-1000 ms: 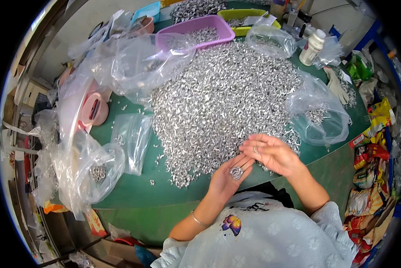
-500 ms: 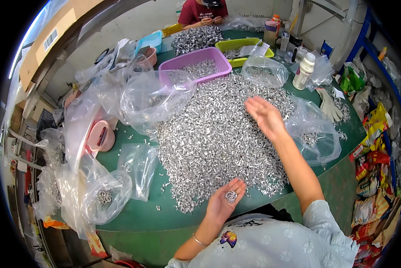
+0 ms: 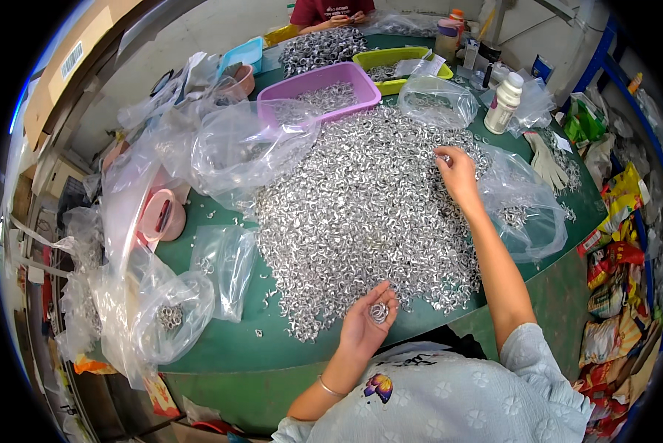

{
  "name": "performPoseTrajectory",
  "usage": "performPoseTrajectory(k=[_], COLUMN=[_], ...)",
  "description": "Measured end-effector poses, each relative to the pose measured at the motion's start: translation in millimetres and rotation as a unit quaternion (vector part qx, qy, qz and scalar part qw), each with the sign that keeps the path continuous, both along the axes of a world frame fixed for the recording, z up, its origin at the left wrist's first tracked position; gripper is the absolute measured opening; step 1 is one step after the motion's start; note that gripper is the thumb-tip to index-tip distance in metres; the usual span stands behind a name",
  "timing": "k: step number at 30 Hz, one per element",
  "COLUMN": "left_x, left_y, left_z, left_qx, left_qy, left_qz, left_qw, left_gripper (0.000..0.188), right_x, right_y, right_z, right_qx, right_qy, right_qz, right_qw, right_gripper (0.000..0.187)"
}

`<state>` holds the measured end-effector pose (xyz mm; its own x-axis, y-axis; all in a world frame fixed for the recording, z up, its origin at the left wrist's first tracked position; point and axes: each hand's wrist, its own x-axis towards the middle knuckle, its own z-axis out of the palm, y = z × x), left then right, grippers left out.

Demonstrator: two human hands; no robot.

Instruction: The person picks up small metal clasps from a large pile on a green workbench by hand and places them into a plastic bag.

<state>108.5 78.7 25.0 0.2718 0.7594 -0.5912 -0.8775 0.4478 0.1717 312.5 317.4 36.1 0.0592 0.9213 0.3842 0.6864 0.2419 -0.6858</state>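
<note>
A broad heap of small silvery metal rings point(image 3: 361, 214), many looking like open C shapes, spreads over the green table. At the heap's near edge my left hand point(image 3: 368, 321) is cupped palm up, holding several metal rings point(image 3: 379, 313) against its curled fingers. Over the right side of the heap, my right hand point(image 3: 458, 171) has its fingers drawn together. A small silvery piece point(image 3: 445, 158) shows at its fingertips; its exact shape is too small to make out.
Behind the heap stand a purple basin point(image 3: 372, 87) and a green basin point(image 3: 444, 71). Clear plastic bags point(image 3: 228, 273) flank the heap. A white bottle point(image 3: 503, 103), a glove point(image 3: 545, 164) and a pink container point(image 3: 170, 214) stand or lie around it. Across the table, a person point(image 3: 324, 15) handles something small.
My right hand has moved slightly right and its spread fingers have closed together, with a small silvery piece now showing there. The fingers of my left hand have curled more around its rings.
</note>
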Motion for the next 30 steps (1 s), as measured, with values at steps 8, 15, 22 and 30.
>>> performPoseTrajectory(k=[8,15,22,30], left_x=[-9,-15,-11,-27], left_y=[1,1,12,1], left_z=[-4,-10,-4,-7], left_qx=[0.013,0.01,0.009,0.034], left_qy=[-0.097,-0.09,-0.061,-0.061], left_qz=[-0.018,-0.016,-0.009,0.08], left_qw=[0.995,0.996,0.998,0.994], left_gripper=[0.029,0.033,0.039,0.046], right_x=[-11,-14,-14,-53], right_y=[32,54,89,-48], right_z=[-13,27,17,37], right_qx=[0.085,-0.196,-0.074,-0.177], right_qy=[-0.201,0.433,0.619,0.227], right_qz=[-0.029,0.03,-0.001,0.246], right_qw=[0.975,0.879,0.782,0.926], right_gripper=[0.005,0.017,0.049,0.028])
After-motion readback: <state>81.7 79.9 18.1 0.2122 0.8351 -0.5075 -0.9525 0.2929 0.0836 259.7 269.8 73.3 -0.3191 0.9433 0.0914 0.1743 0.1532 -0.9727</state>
